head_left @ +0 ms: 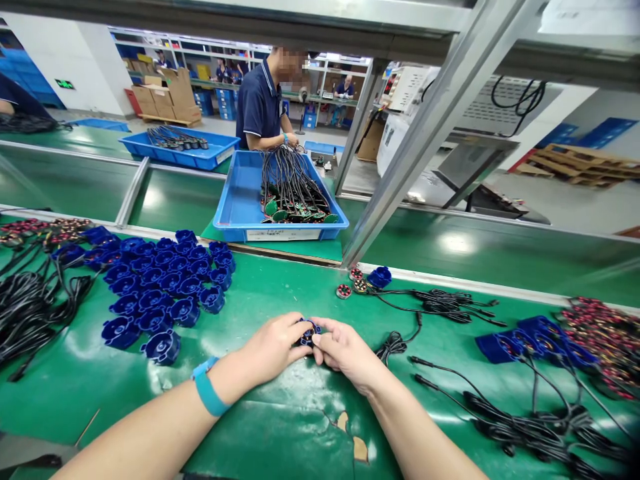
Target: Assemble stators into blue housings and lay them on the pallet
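Note:
Near the middle of the green bench [280,413], a small blue plastic housing [311,328] is held between my two hands, mostly covered by fingers. My left hand [275,343], with a blue band at the wrist, closes around its left side. From the right, my right hand [345,348] pinches at its edge with thumb and forefinger. Dark parts show inside the housing, too small to make out. A bundled black cable [393,345] lies just beyond my right hand. Several blue housings [165,280] stand grouped to the left.
Red-and-black coil parts [344,291] lie ahead beside another blue housing [380,277]. Black cables [530,420] and filled housings [540,340] spread on the right; more cables [40,300] at far left. A blue tray [233,200] of wired green boards stands ahead; a co-worker [257,100] is behind it.

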{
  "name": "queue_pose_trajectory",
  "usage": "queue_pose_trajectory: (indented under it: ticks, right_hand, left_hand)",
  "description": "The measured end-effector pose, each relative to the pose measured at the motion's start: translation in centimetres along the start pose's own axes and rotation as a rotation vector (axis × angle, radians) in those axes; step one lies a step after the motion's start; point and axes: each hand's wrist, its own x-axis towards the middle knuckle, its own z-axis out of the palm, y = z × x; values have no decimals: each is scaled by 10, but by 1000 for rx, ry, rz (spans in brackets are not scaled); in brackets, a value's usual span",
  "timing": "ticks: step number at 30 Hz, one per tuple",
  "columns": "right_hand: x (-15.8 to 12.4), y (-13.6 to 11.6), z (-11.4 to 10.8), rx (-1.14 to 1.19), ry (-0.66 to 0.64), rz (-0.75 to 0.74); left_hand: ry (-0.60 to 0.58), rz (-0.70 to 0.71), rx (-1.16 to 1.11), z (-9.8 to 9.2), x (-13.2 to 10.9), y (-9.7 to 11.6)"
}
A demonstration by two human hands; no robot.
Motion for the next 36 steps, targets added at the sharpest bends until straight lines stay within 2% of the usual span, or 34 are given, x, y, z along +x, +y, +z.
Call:
queue_pose_trajectory:
  ticks: [7,11,14,18,21,24,30,32,34,36]
  right_hand:
    - [1,-6,-5,-149,-12,0]
    - [1,-8,-8,-142,-40,45]
    - [3,-5,-4,-187,40,20]
    - [10,-1,5,-350,229,-9]
    - [17,2,7,-450,328,-15]
    - [22,2,4,-598,413,-100]
    - [14,-6,5,-757,415,-220]
    - [7,-8,0,-788,400,-207]
    - [0,-11,-14,-882,400,-133]
    - [-12,-14,-38,-1027,430,-44]
  left_hand:
    - [29,36,-62,2,0,-4]
    - [52,62,-79,3,1,-8]
    - [61,79,-83,5,1,-11]
    - [81,96,-87,9,2,-13]
    - [53,110,-73,9,5,-15]
    - [22,115,-70,8,10,-17]
    - [7,76,39,10,13,-8]
    - [-6,98,106,7,11,-5]
    - [12,74,177,-3,8,-4]
    - [121,-49,319,-19,5,-5]
